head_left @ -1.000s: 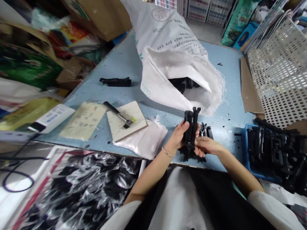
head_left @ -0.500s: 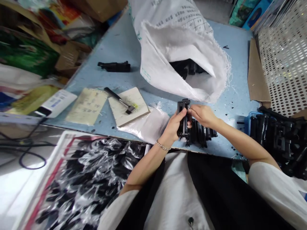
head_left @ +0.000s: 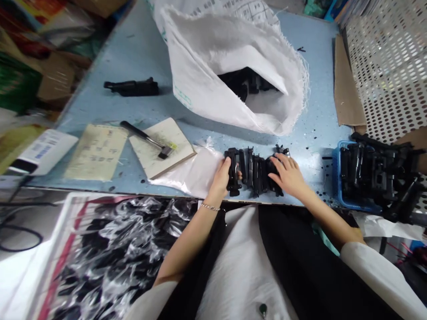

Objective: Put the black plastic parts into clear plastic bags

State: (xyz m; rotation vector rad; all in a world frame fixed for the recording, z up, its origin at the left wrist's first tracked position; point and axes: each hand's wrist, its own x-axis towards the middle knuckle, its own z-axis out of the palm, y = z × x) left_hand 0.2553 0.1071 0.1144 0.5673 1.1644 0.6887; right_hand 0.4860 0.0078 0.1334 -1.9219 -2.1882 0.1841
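My left hand is closed around a black plastic part, long and narrow with a bulky end, held at the left end of a row near the table's front edge. Several similar black parts stand side by side in that row. Over the row's right end lies my right hand, fingers spread and touching the parts there; its fingertips partly cover them. Behind the hands, a white woven sack lies with its mouth towards me, and more black parts show inside.
A blue basket heaped with black parts stands at right. At left are a hammer on a pale block, a clear plastic bag, a written card and one black part. Below, a crate holds bagged black parts.
My left hand has brought the black part down to the left end of the row. My right hand has come off that part and moved right onto the row. The camera view has shifted.
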